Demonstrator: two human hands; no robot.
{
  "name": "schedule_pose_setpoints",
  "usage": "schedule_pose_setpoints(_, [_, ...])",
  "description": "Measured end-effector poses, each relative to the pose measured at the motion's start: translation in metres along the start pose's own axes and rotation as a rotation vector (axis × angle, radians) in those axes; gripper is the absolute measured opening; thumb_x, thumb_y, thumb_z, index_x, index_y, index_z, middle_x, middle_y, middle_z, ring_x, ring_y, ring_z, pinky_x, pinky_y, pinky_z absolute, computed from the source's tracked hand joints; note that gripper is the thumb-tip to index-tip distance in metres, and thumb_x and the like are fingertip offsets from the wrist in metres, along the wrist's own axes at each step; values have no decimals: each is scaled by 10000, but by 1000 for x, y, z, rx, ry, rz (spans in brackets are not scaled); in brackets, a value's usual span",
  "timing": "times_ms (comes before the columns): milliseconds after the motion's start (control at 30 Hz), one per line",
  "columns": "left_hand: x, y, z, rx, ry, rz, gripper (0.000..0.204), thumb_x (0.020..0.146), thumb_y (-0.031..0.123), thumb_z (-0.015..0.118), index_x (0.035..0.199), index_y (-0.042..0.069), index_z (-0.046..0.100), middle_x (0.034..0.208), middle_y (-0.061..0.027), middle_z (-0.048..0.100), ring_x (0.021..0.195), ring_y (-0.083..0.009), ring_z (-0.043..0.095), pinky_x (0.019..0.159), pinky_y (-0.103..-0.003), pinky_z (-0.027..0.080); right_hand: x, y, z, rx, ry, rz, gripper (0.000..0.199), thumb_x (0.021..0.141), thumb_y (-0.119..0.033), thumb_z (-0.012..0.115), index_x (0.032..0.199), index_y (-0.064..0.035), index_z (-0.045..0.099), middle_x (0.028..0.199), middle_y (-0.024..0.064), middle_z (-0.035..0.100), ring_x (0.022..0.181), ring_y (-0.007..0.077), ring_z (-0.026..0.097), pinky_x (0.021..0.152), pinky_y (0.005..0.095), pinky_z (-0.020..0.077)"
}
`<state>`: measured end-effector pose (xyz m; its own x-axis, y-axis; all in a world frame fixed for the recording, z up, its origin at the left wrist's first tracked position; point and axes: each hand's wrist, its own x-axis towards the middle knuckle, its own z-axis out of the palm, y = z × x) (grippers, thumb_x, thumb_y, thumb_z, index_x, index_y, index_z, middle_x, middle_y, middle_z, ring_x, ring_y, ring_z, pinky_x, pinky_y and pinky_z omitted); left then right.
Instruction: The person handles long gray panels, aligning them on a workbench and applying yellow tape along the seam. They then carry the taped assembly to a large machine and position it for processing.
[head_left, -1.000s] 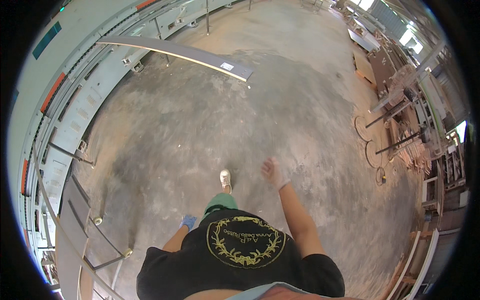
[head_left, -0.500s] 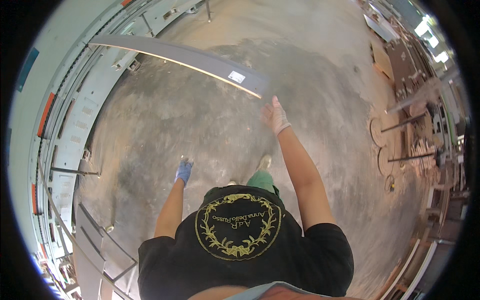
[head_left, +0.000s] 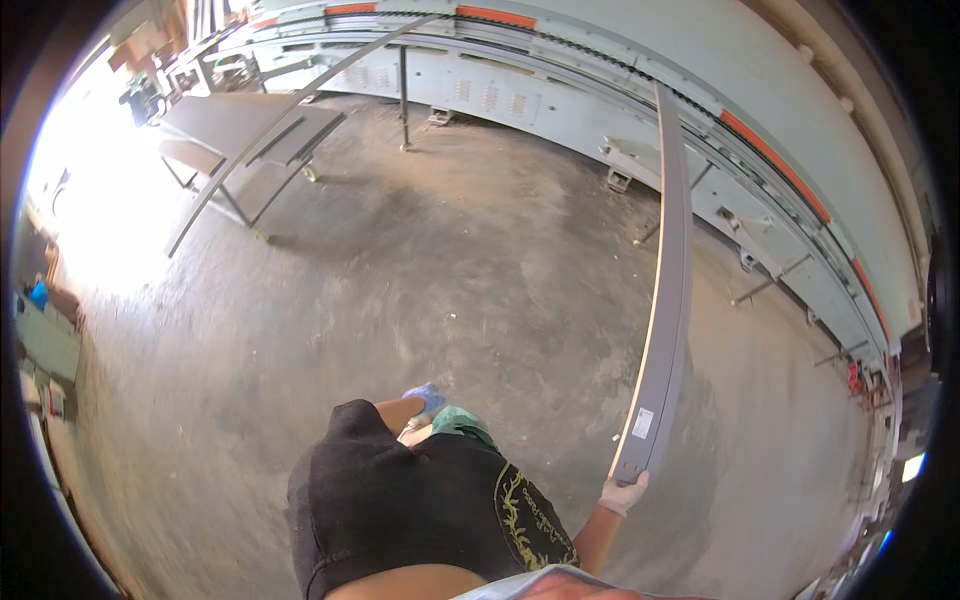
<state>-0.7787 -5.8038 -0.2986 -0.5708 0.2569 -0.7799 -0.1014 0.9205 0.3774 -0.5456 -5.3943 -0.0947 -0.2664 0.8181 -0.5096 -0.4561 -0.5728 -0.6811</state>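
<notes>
A long grey board [head_left: 672, 270] with a pale front edge and a white label slants up from my right side, its far end against the rail of the machine. My right hand [head_left: 624, 493], in a whitish glove, grips the near end, with the thumb showing at the board's edge. Down beside the green trouser leg hangs my left hand [head_left: 428, 398], in a blue glove. It lies well apart from the board, and its fingers are too blurred and small to make out.
A long pale machine [head_left: 490, 92] with a chain rail and orange strips runs across the far side on legs. At the far left, grey panels lie on a wheeled stand [head_left: 235, 130], crossed by a long thin strip [head_left: 290, 105]. Concrete floor [head_left: 330, 290] lies between.
My view has swung left, so the machine now spans the top. My right hand, earlier spread just short of the board's near end, has closed on it. My left hand hangs by my leg.
</notes>
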Motion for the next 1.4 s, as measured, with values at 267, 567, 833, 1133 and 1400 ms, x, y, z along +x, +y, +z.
schedule_pose_setpoints(267, [-31,58,-4,52,13,-141,638,789,516,546,1324,182,451,1326,-95,492,1214,-293,470,998,-400,379,39,-32,-12,106,65,142,461,879,-393,497,1258,-129,491,1246,39,518,1127,232,493,897,420,428])
schedule_pose_setpoints(567, [38,217,-11,27,42,99,622,794,497,539,1320,177,450,1291,-116,518,1173,-303,503,956,-411,412,86,-76,-73,-634,-187,-278,484,934,-301,399,1325,-17,376,1293,116,435,1193,286,413,974,414,388])
schedule_pose_setpoints(833, [34,267,15,-63,41,150,599,803,466,519,1307,147,464,1281,-106,527,1163,-302,512,949,-437,415,196,-98,-144,-229,-154,29,512,882,-261,523,1292,19,396,1262,146,470,1128,305,483,961,434,410])
schedule_pose_setpoints(1133, [4,263,113,-117,54,-100,587,811,481,528,1292,149,470,1264,-91,540,1147,-302,521,934,-440,425,268,-149,-128,-230,-240,256,504,866,-255,554,1267,17,419,1215,149,496,1089,303,505,934,433,419])
schedule_pose_setpoints(1400, [-30,294,236,-26,-61,27,536,825,436,520,1275,146,493,1249,-106,546,1176,-279,500,983,-404,384,312,-223,-175,-190,-269,399,497,851,-250,582,1246,15,440,1173,153,520,1053,300,525,910,433,428])
